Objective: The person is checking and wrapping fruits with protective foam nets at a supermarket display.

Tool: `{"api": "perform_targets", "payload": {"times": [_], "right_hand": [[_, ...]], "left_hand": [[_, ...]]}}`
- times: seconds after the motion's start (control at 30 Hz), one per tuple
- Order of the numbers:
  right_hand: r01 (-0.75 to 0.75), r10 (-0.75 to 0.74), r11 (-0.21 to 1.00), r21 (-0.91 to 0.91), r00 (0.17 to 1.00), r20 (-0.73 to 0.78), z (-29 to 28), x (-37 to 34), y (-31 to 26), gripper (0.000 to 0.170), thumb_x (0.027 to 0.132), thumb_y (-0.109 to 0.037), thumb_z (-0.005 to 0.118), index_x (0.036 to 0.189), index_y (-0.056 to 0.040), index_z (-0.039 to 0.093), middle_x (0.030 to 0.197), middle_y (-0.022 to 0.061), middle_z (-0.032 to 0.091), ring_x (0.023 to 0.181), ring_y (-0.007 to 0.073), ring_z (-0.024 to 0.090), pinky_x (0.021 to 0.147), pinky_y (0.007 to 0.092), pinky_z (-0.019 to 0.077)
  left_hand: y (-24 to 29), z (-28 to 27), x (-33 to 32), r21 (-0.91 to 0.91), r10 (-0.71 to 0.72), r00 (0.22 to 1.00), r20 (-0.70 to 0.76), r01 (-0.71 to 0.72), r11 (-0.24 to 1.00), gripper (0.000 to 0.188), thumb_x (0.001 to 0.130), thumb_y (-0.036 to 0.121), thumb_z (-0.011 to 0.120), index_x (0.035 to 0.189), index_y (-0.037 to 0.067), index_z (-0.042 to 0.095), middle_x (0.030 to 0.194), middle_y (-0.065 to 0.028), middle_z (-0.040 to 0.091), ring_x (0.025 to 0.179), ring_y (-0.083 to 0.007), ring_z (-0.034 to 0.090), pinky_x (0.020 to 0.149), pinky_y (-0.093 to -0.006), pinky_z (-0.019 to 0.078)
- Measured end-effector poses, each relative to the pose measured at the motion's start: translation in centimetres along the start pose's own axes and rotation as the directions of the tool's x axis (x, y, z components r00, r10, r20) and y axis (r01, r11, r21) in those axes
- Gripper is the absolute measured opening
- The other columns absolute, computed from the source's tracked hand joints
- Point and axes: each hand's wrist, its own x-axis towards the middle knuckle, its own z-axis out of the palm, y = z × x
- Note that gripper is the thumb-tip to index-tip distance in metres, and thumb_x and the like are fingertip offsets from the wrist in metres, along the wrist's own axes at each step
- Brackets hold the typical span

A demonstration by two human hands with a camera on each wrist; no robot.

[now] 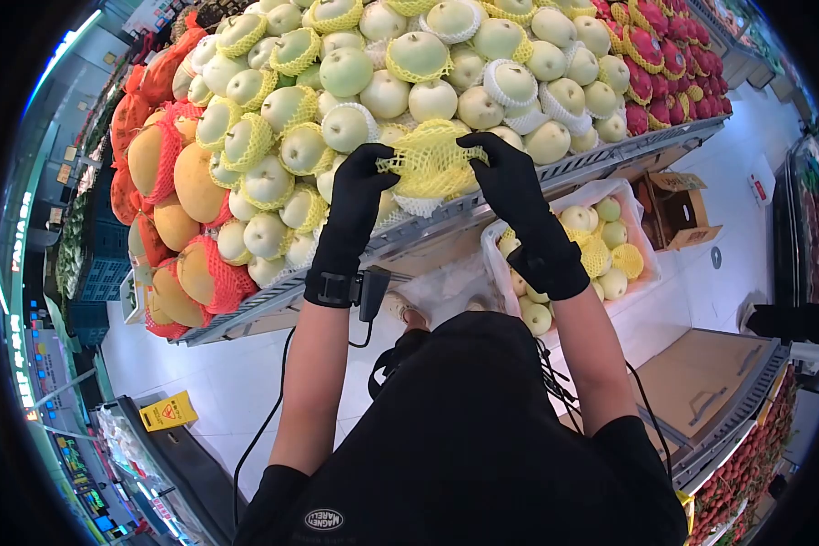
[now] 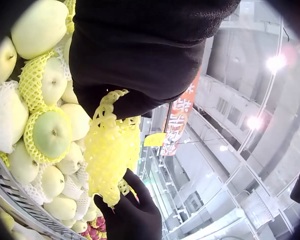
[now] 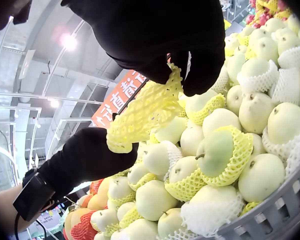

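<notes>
A yellow foam fruit net (image 1: 428, 162) is stretched sideways between both black-gloved hands, over the front of a heap of round pale green pears (image 1: 341, 71). My left hand (image 1: 358, 193) pinches its left edge between thumb and fingers. At the opposite edge, my right hand (image 1: 511, 185) pinches the net the same way. The right wrist view shows the net (image 3: 145, 112) as a flattened yellow mesh, with no fruit visible inside. Several nearby pears wear yellow or white foam nets, such as a green pear (image 2: 51, 134) close below my left hand.
A grey slatted rail (image 1: 428, 221) edges the display. Large yellow melons (image 1: 200, 191) in red nets stand left, dragon fruit (image 1: 651, 55) far right. A lined crate (image 1: 642, 232) of pears and an open cardboard box (image 1: 678, 209) sit on the floor below right.
</notes>
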Motion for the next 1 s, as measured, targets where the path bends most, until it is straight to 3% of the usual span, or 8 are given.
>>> {"api": "perform_targets", "payload": {"times": [0.07,0.17,0.33,0.43,0.63,0.73,0.83,1.0], "right_hand": [[0.063,-0.060,0.987,0.145,0.998,-0.026,0.8,0.2,0.3,0.033,0.081,-0.001,0.056,0.114,-0.0037,0.060,0.104,0.0163,0.066,0.093,0.0244,0.063,0.085,0.0321,0.0480],[0.124,-0.121,0.961,0.248,0.992,-0.027,1.9,0.5,1.2,0.032,0.082,0.000,0.055,0.114,-0.0028,0.056,0.103,0.0128,0.064,0.097,0.0210,0.062,0.088,0.0317,0.0467],[0.099,-0.092,0.957,0.273,0.995,-0.038,1.8,0.3,-0.2,0.035,0.080,0.004,0.056,0.115,-0.0018,0.054,0.101,0.0087,0.061,0.097,0.0174,0.059,0.088,0.0309,0.0470],[-0.020,-0.009,0.946,0.325,0.996,0.088,1.1,0.5,-0.9,0.039,0.081,0.001,0.060,0.119,-0.0040,0.054,0.104,0.0046,0.062,0.090,0.0112,0.054,0.079,0.0270,0.0462],[0.058,-0.061,0.953,0.298,0.998,0.002,1.4,0.6,-0.6,0.036,0.084,-0.004,0.064,0.119,-0.0030,0.058,0.100,0.0078,0.065,0.087,0.0124,0.060,0.076,0.0256,0.0502],[-0.143,0.108,0.912,0.385,0.988,0.112,1.0,0.6,-0.8,0.025,0.087,-0.007,0.063,0.111,-0.0042,0.064,0.098,0.0060,0.067,0.087,0.0131,0.061,0.077,0.0278,0.0505],[0.052,-0.084,0.949,0.311,0.992,0.091,1.6,0.5,0.1,0.016,0.089,-0.008,0.061,0.104,-0.0056,0.067,0.096,0.0047,0.068,0.087,0.0143,0.061,0.079,0.0299,0.0505],[0.400,-0.408,0.912,-0.088,0.907,-0.107,3.1,0.2,-0.5,0.047,0.078,-0.019,0.076,0.120,-0.0092,0.058,0.116,0.0098,0.058,0.106,0.0217,0.057,0.089,0.0335,0.0474]], "left_hand": [[-1.0,-0.8,0.2,-0.172,-0.024,1.000,0.009,0.026,0.985,0.031,0.076,-0.006,0.062,0.106,-0.001,0.061,0.112,-0.0074,0.063,0.101,-0.0151,0.059,0.085,-0.0272,0.0473],[-1.4,-1.6,0.0,0.616,0.468,0.854,0.227,-0.498,0.610,0.032,0.073,-0.010,0.058,0.102,0.001,0.062,0.111,-0.0082,0.061,0.105,-0.0171,0.057,0.090,-0.0283,0.0454],[1.3,0.5,-1.0,0.139,-0.030,0.998,-0.053,0.037,0.990,0.033,0.085,0.011,0.071,0.114,-0.001,0.061,0.114,-0.0093,0.061,0.105,-0.0170,0.057,0.092,-0.0296,0.0452],[1.8,1.0,-1.8,0.382,0.081,0.995,-0.066,-0.049,0.923,0.034,0.086,0.017,0.070,0.114,-0.002,0.061,0.106,-0.0080,0.064,0.097,-0.0141,0.059,0.088,-0.0287,0.0464],[0.8,0.1,-1.8,0.099,0.060,0.982,-0.178,-0.043,0.994,0.025,0.090,0.016,0.067,0.107,-0.001,0.064,0.098,-0.0049,0.066,0.092,-0.0112,0.058,0.085,-0.0254,0.0456],[0.8,0.0,-2.0,0.052,-0.001,0.976,-0.216,0.012,0.999,0.028,0.096,0.021,0.060,0.111,-0.003,0.064,0.101,-0.0047,0.066,0.093,-0.0102,0.058,0.086,-0.0261,0.0458],[0.0,-0.1,-1.8,0.099,0.065,0.963,-0.261,-0.040,0.994,0.028,0.095,0.019,0.062,0.112,-0.003,0.065,0.102,-0.0057,0.066,0.093,-0.0092,0.057,0.085,-0.0254,0.0459],[-0.6,0.7,-2.0,0.259,0.202,0.933,-0.297,-0.125,0.958,0.029,0.092,0.015,0.066,0.114,-0.004,0.064,0.101,-0.0074,0.067,0.090,-0.0102,0.059,0.082,-0.0265,0.0476]]}}
